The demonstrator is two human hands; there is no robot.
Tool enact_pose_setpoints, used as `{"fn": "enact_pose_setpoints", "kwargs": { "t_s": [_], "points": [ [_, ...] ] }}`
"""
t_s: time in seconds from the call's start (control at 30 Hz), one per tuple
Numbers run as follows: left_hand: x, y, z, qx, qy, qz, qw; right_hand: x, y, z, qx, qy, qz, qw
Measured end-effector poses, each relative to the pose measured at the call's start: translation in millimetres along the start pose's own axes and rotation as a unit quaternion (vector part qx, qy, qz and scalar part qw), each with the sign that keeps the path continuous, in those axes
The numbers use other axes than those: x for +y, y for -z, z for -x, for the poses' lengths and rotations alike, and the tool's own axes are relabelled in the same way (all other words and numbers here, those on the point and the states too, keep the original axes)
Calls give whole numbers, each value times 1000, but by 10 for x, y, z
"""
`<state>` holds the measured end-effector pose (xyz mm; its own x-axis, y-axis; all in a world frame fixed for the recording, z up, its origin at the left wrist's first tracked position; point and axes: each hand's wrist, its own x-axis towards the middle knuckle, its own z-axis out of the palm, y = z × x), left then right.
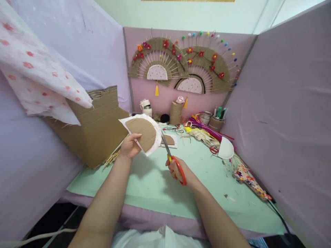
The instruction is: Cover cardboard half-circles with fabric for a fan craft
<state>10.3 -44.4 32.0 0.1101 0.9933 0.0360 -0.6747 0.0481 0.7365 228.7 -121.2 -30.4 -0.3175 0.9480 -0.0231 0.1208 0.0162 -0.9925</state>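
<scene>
My left hand (130,146) grips a half-round cardboard piece (144,132) at its straight edge, thumb on the front. White fabric (158,139) with pink-red spots shows as a border round the cardboard. My right hand (178,168) holds orange-handled scissors (182,175), their blades pointing up beside the fabric's right edge. Whether the blades touch the cloth I cannot tell. Behind the blade tips, a second half-round cardboard piece (168,139) lies on a white sheet on the table, partly hidden.
Large cardboard (103,120) and spotted fabric (38,69) stand at left. Two decorated fans (160,44) hang on the back wall. A twine-wrapped roll (176,113), pen holder (217,123), white half-round piece (226,148) and glue gun (249,181) with a cord line the back and right.
</scene>
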Motion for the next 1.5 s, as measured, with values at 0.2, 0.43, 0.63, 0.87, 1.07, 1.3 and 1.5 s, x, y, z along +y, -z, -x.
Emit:
{"fn": "enact_pose_setpoints", "kwargs": {
  "t_s": [0.2,0.43,0.63,0.87,1.07,1.3,1.5],
  "points": [
    [-9,-20,25,-2,15,-16,1000,-5,2,-9,4,11,6,1000],
    [-49,17,7,-63,34,-34,997,33,17,-28,38,18,28,999],
    [-51,20,15,-58,41,-29,997,-56,17,5,54,17,45,997],
    [-49,43,16,-60,48,-36,996,-118,-4,5,88,-7,87,992],
    [-35,41,16,-60,50,-31,996,-130,-16,15,94,-6,76,993],
    [-28,50,17,-64,41,-43,996,-123,-29,-1,97,-21,59,993],
    [-32,66,10,-63,39,-49,996,-119,-15,13,96,3,86,992]
  ]
}}
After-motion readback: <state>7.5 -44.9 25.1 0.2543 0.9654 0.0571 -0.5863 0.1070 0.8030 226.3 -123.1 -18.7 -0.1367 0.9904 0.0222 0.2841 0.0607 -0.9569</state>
